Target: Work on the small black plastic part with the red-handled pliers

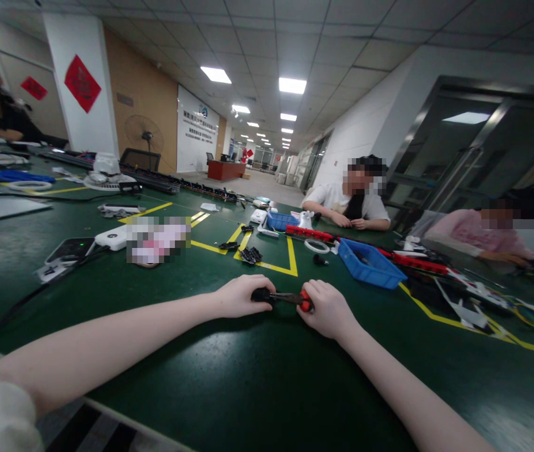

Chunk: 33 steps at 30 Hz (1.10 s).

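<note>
In the middle of the head view, my right hand [325, 307] is closed around the red handles of a pair of pliers [289, 298]. The metal jaws point left and reach a small black part [261, 294]. My left hand [241, 296] pinches that black part between thumb and fingers. Whether the jaws grip the part or only touch it, I cannot tell. Just beyond my hands, a small pile of black parts [250, 255] lies by the yellow tape, with more black pieces [229, 246] to its left.
A blue bin [371, 263] stands right of my hands, near a white ring [317, 246] and red strips [309, 233]. To the left lie a phone [159, 242], a white device [113, 237] and a black cable [36, 292]. Co-workers sit across the green table [191, 376].
</note>
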Tool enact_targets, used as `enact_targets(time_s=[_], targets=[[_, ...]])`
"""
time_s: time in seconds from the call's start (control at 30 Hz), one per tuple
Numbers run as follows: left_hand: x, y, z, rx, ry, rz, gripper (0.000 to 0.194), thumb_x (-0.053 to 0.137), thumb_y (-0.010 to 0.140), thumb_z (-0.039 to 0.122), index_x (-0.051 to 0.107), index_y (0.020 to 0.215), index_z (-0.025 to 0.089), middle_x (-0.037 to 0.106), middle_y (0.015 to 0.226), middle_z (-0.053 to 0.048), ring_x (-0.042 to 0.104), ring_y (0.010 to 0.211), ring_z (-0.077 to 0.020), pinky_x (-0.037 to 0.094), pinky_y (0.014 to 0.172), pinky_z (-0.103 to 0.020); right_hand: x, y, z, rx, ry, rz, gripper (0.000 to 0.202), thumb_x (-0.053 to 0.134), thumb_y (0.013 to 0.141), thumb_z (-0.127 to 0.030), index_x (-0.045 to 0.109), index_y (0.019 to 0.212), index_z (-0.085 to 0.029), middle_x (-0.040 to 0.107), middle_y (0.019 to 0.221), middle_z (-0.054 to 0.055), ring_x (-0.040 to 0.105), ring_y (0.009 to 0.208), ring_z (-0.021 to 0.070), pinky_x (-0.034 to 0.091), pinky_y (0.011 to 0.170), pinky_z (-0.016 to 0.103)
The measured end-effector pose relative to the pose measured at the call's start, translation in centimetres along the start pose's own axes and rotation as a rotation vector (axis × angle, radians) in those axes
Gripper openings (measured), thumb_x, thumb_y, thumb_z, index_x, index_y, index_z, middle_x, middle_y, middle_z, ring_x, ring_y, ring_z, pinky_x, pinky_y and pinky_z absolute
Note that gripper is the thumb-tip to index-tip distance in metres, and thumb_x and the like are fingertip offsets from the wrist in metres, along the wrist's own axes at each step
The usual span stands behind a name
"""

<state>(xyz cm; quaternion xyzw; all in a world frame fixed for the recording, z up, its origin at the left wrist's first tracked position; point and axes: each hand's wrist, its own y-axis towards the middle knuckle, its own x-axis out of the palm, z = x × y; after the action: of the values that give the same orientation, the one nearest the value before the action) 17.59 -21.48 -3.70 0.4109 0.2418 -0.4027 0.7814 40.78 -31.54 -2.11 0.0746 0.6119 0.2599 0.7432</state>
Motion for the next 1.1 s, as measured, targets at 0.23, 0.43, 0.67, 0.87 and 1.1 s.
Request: enact_targets(time_s=[0.23,0.43,0.67,0.87,1.1], targets=[[0.08,0.04,-0.02,-0.019,0.031,0.006,0.027,0.069,0.077,0.029,0.06,0.101,0.019,0.062,0.099,-0.003,0.06,0.088,-0.0184,0.046,0.077,-0.028,0.21,-0.03,0.08,-0.013,0.0,0.022,0.011,0.058,0.071,-0.025,0.05,0.076,-0.02,0.057,0.078,0.005,0.048,0.072,0.0187,0.035,0.066,0.03],[0.17,0.07,0.06,-0.024,0.065,0.021,0.027,0.069,0.076,0.028,0.058,0.099,0.02,0.061,0.098,-0.002,0.06,0.087,-0.0179,0.046,0.076,-0.027,0.2,0.05,0.1,-0.008,0.007,-0.002,0.012,0.058,0.071,-0.025,0.049,0.076,-0.02,0.058,0.079,0.005,0.049,0.072,0.0183,0.034,0.067,0.03],[0.14,0.05,0.12,-0.033,0.055,0.036,0.027,0.07,0.073,0.028,0.058,0.096,0.019,0.061,0.097,-0.002,0.059,0.087,-0.0177,0.046,0.078,-0.027,0.39,0.07,0.21,-0.003,-0.01,0.022,0.012,0.059,0.071,-0.026,0.051,0.077,-0.02,0.058,0.081,0.005,0.05,0.074,0.0187,0.034,0.067,0.03],[0.01,0.02,0.28,-0.028,0.027,0.042,0.025,0.069,0.075,0.029,0.058,0.096,0.019,0.062,0.097,-0.003,0.059,0.087,-0.0178,0.046,0.077,-0.028,0.26,0.08,0.17,0.02,0.03,-0.022,0.012,0.058,0.071,-0.025,0.049,0.076,-0.02,0.058,0.08,0.005,0.05,0.073,0.0181,0.036,0.068,0.029],[0.22,0.06,-0.1,-0.082,0.013,0.018,0.037,0.074,0.071,0.033,0.056,0.1,0.019,0.063,0.099,-0.002,0.06,0.087,-0.0191,0.046,0.076,-0.029,0.01,0.16,-0.01,0.058,0.075,-0.049,0.013,0.058,0.071,-0.025,0.046,0.073,-0.021,0.056,0.078,0.004,0.05,0.072,0.0176,0.037,0.065,0.029]])
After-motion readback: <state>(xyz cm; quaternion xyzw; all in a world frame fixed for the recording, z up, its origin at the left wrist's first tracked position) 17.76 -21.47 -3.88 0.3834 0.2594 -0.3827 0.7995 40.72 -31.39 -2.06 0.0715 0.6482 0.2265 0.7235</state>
